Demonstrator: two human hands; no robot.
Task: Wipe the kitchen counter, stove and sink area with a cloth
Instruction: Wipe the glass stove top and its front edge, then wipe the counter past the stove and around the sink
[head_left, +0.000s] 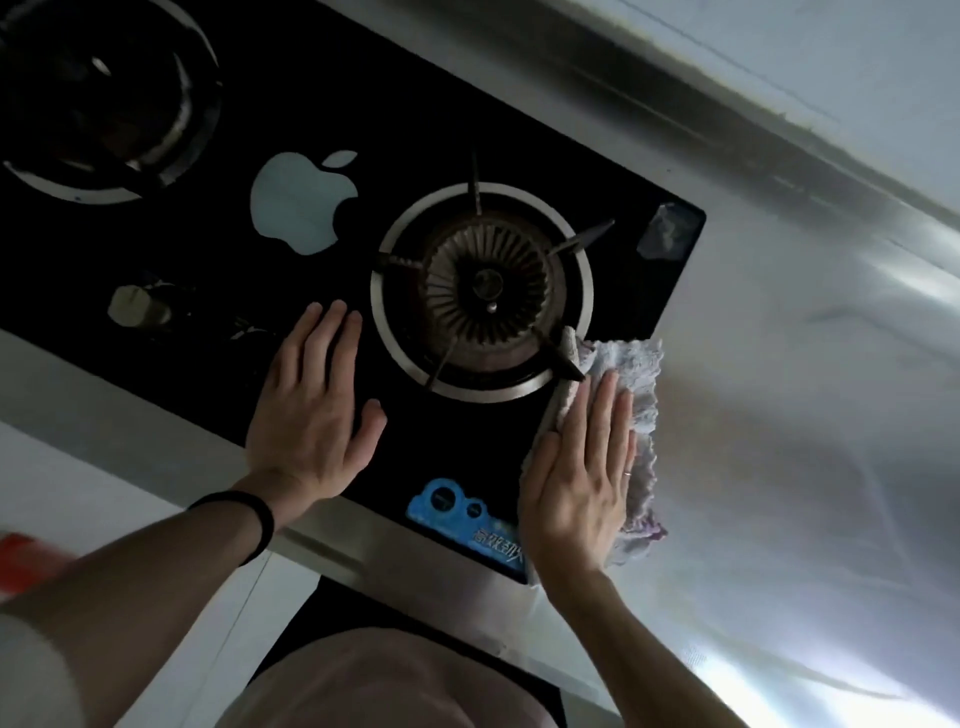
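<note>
1 dark round pan top left, inside in shadow. 1 pale apple-shaped sticker just right of it. 1 blue label, white characters, lower centre. Blurred red object far left.

Black wristband on left wrist, thin ring on right hand.

Cloth: pale, frayed, rumpled, lying flat over the stove edge just right of the right burner, one corner touching its ring. Stove: black glass, set into the steel tabletop.
</note>
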